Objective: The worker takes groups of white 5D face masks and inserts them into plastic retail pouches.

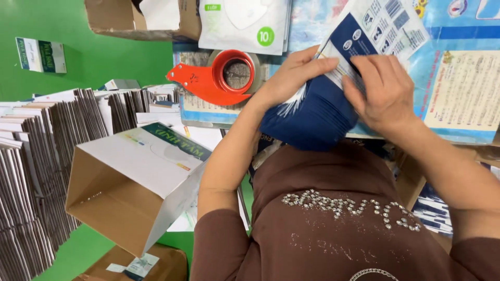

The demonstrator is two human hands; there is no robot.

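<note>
— Two hands are on one thing: the stack of dark blue face masks point(312, 117), which sits just below the red tape dispenser point(221, 79) and to its right, pressed against the brown shirt point(338, 208).

— How do I have the left hand?

— My left hand point(294, 73) lies over the top left of the stack, right beside the dispenser, fingers together and stretched flat toward a printed blue and white pouch point(372, 31). I read it as pressing down on the masks, with white ear loops showing under the palm.

— And the right?

— My right hand point(383, 91) is further right of the dispenser, fingers curled and clamped on the pouch's lower edge where it meets the stack. I cannot tell whether the masks are partly inside the pouch.

— What lies around?

— Left of the dispenser and lower, an open white carton point(130, 182) lies on its side, its brown inside facing me. Further left stand rows of flattened cartons point(31, 171) on edge. Above the dispenser sit a white mask packet point(245, 23) and a brown cardboard box point(130, 21). Right of it, a printed blue sheet point(458, 78) covers the table.
</note>
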